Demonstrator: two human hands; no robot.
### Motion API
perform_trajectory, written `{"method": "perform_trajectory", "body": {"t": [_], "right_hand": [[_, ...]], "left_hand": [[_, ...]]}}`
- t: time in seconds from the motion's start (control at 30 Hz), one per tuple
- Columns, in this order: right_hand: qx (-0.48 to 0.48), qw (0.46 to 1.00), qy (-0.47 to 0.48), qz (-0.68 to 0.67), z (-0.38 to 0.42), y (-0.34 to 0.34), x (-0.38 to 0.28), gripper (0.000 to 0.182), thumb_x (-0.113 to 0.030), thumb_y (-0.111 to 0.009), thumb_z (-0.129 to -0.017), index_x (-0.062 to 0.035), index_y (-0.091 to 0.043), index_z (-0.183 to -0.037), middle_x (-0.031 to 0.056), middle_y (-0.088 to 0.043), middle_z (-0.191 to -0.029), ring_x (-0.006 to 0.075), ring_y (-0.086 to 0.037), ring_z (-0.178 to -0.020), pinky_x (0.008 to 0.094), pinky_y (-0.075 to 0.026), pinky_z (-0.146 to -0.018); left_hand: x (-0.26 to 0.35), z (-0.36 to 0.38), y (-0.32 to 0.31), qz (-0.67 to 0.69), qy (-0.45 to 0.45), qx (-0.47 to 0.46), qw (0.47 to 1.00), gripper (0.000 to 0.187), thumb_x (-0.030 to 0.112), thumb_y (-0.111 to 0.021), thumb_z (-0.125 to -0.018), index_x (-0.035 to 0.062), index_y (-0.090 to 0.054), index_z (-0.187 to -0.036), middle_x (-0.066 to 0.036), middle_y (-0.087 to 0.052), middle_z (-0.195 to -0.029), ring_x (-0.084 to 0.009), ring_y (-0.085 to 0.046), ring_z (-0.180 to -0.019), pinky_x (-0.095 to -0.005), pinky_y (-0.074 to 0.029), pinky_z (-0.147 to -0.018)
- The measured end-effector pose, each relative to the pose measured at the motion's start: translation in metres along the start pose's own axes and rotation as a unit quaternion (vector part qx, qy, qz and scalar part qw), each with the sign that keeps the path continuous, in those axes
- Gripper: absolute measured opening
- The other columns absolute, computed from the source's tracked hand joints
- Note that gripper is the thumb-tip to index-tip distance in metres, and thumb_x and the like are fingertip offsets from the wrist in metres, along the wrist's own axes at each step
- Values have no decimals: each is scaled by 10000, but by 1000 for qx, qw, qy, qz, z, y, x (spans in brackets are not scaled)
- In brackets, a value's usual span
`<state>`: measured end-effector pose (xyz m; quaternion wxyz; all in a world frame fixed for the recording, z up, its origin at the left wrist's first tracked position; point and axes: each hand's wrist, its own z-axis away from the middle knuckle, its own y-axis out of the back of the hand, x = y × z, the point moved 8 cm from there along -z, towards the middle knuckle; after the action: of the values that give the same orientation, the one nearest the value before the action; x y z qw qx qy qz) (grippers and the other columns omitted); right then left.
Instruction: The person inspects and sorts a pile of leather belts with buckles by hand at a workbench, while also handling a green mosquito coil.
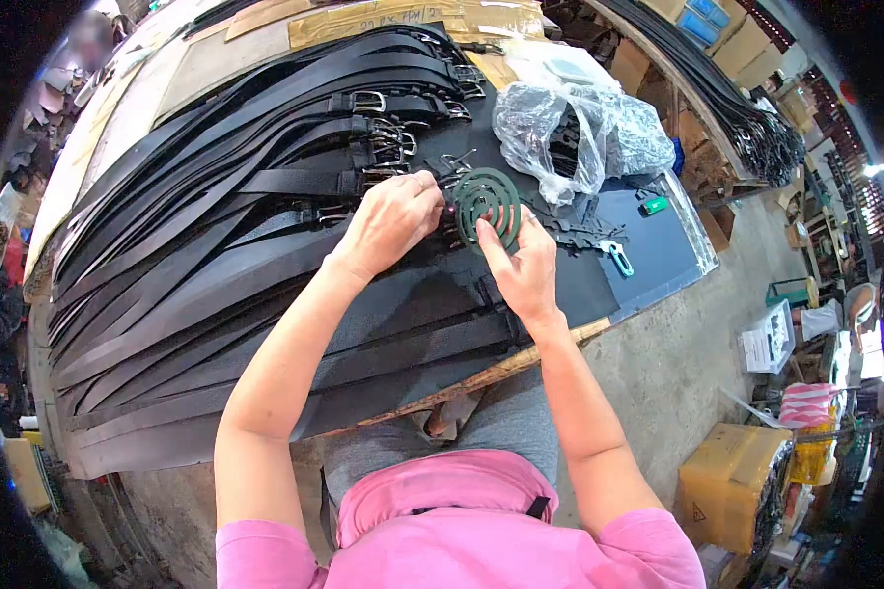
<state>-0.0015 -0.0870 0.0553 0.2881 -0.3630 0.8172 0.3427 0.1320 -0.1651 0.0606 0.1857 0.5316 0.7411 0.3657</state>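
A dark green spiral coil (pixel 502 188) is held up over the table by my right hand (pixel 523 257), thumb in front and fingers behind it. Just left of the coil is my left hand (pixel 391 224), its fingers pinched together near the coil's left edge; what they hold, if anything, is too small to make out. Black belts (pixel 216 236) with metal buckles (pixel 368 101) lie in a long pile under and left of my hands. Small black pieces (pixel 584 226) lie right of the coil, beside light-blue-handled scissors (pixel 618 257).
Clear plastic bags (pixel 560 137) with black items inside sit at the back right of the table (pixel 658 265). A green lighter (pixel 653 206) lies near the right edge. Cardboard boxes (pixel 732 481) and a white crate (pixel 767 339) stand on the floor at right.
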Motion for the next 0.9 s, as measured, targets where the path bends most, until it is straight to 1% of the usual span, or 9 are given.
{"method": "perform_trajectory", "body": {"t": [0.07,0.17,0.47,0.9], "right_hand": [[-4,1000,-1,3,0,-1,1,67,-19,-663,-839,8,-626,-887,162,-627,-839,339,-611,-757,402,-486,-677],[-1,1000,9,5,0,-2,0,69,-22,-664,-839,7,-623,-887,162,-625,-840,343,-612,-762,407,-487,-686],[-13,999,22,31,-1,-4,0,97,-47,-673,-845,7,-624,-909,174,-630,-866,367,-615,-794,425,-492,-707],[-27,999,13,29,-2,-4,0,101,-45,-672,-846,7,-628,-921,173,-630,-865,367,-614,-802,430,-494,-717]], "left_hand": [[1,1,1,3,-2,10,1000,102,83,-684,-782,44,-591,-795,-84,-553,-807,-257,-625,-785,-368,-524,-709],[0,1,2,15,2,18,1000,146,39,-713,-748,47,-587,-820,-85,-601,-832,-280,-632,-771,-376,-529,-683],[0,1,3,11,3,27,1000,155,40,-723,-743,49,-582,-808,-83,-602,-822,-280,-634,-753,-373,-531,-666],[-1,2,1,13,12,25,1000,148,52,-724,-745,55,-596,-818,-75,-605,-837,-277,-632,-759,-374,-528,-679]]}}
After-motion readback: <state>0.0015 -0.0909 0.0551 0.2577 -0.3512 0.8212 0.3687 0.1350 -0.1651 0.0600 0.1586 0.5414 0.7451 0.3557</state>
